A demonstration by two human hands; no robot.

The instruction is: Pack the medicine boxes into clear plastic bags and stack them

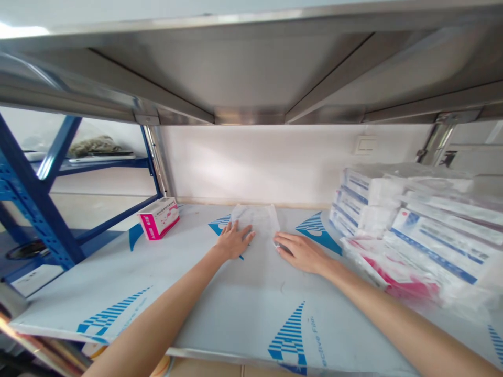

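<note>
A thin, see-through plastic bag [257, 215] lies flat on the film-covered shelf, close to the back wall. My left hand [233, 242] rests on its left side, palm down with the fingers spread. At the bag's right edge is my right hand [301, 252], its fingers drawn together and curled on the plastic. Both arms reach in from the front of the shelf. What lies under the right fingertips is partly hidden.
A pink and white box [159, 217] stands at the left. Stacked white and blue boxes [436, 243] in clear wrap fill the right side, with a pink wrapped pack [393, 267] before them. A metal shelf [251, 68] hangs overhead; a blue rack [35, 193] stands left.
</note>
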